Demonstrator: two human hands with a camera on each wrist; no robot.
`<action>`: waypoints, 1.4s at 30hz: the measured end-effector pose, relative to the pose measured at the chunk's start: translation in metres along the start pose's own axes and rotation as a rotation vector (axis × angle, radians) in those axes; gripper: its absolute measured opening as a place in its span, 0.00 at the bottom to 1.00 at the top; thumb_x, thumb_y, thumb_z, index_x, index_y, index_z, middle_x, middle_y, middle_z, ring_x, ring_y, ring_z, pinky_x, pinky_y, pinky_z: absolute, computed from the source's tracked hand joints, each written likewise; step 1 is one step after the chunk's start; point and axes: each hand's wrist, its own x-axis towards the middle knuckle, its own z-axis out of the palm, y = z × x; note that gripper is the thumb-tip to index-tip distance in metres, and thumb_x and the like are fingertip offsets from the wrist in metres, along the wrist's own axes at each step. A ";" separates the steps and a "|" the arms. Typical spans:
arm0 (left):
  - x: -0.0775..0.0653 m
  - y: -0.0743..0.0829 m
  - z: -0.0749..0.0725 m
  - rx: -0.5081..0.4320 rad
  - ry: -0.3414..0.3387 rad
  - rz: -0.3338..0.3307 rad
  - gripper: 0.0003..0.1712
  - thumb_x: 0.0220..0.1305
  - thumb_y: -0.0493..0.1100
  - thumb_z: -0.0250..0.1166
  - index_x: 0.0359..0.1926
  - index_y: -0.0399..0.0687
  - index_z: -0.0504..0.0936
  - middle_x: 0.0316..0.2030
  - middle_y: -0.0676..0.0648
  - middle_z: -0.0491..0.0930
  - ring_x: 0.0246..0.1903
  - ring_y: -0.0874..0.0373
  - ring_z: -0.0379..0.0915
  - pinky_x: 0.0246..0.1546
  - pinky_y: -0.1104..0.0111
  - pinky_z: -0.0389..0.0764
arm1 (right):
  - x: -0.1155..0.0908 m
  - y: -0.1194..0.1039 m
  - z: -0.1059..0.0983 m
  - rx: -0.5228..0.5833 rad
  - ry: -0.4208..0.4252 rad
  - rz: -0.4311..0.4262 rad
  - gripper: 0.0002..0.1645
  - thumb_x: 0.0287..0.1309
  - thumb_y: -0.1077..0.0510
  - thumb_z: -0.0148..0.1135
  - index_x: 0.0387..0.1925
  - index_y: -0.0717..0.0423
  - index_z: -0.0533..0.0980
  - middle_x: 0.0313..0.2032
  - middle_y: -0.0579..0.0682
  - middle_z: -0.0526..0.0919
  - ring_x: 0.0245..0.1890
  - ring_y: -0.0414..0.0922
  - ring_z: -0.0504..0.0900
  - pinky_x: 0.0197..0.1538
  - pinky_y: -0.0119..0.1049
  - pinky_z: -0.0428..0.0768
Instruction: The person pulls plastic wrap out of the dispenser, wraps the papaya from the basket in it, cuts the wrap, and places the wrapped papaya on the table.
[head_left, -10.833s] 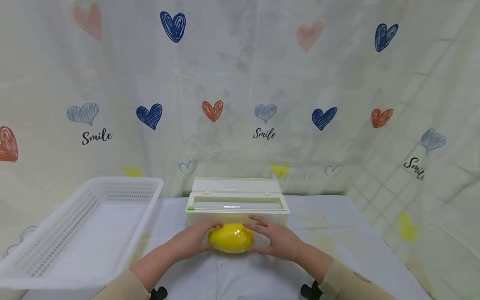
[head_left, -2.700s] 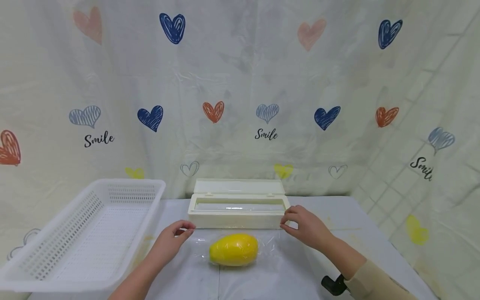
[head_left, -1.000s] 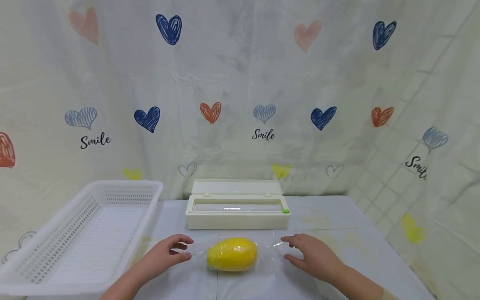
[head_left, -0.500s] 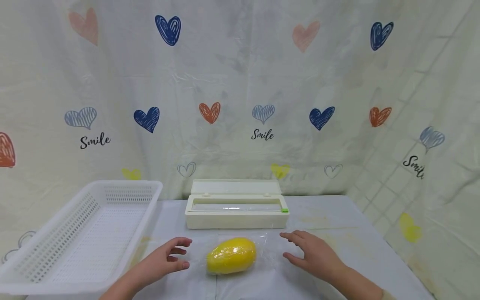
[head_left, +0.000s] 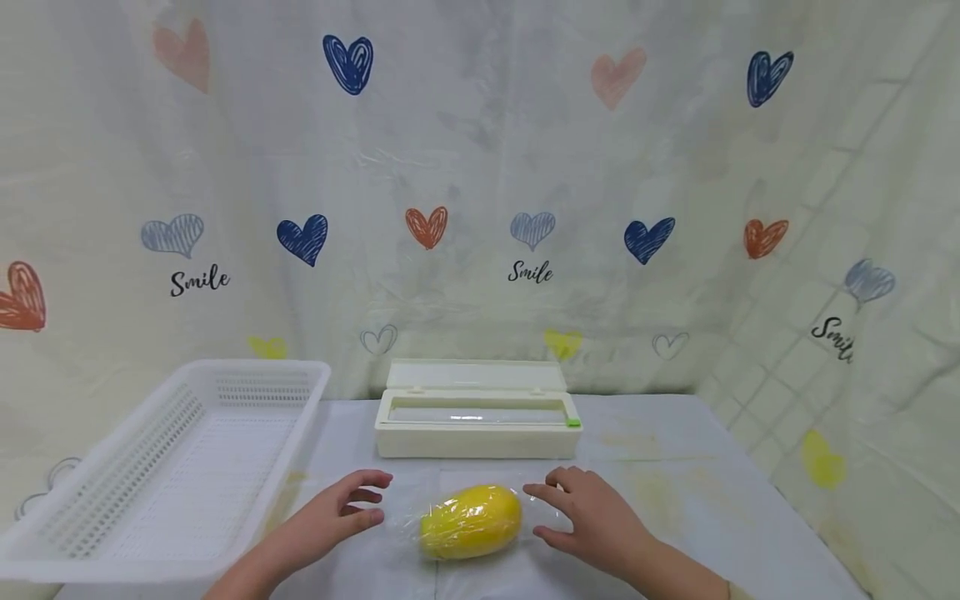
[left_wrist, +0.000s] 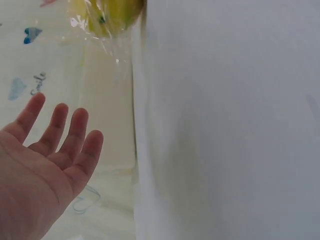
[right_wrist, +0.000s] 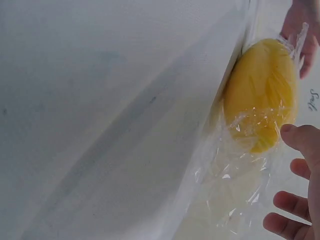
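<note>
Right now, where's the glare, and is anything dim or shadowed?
Head view: glints on the plastic wrap around the yellow fruit; left wrist view: dimmer, glints on the wrap; right wrist view: glints too, plus a dark band, possibly shadow, across the tablecloth.

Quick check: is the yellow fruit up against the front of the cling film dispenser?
Apart. In the head view, a strip of white table cover shows between the wrapped yellow fruit and the cling film dispenser.
</note>
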 end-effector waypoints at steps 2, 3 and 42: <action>0.004 0.007 0.002 0.044 0.032 0.012 0.29 0.68 0.53 0.65 0.65 0.48 0.71 0.63 0.42 0.72 0.58 0.43 0.73 0.51 0.68 0.78 | -0.001 -0.002 -0.001 0.003 0.004 0.001 0.27 0.53 0.38 0.72 0.55 0.37 0.80 0.41 0.38 0.77 0.35 0.37 0.72 0.40 0.36 0.78; 0.006 0.011 0.003 0.071 0.045 0.012 0.29 0.67 0.55 0.65 0.64 0.51 0.72 0.62 0.46 0.73 0.57 0.44 0.74 0.51 0.67 0.77 | -0.002 -0.003 -0.001 0.005 0.008 0.004 0.27 0.53 0.38 0.72 0.55 0.37 0.80 0.40 0.38 0.77 0.35 0.37 0.72 0.40 0.36 0.78; 0.107 0.063 0.049 0.485 -0.351 -0.130 0.27 0.56 0.63 0.70 0.57 0.66 0.80 0.50 0.56 0.81 0.45 0.58 0.78 0.45 0.55 0.81 | 0.018 -0.031 0.020 0.199 -0.051 0.107 0.28 0.53 0.48 0.74 0.56 0.39 0.77 0.36 0.37 0.82 0.33 0.34 0.79 0.36 0.32 0.80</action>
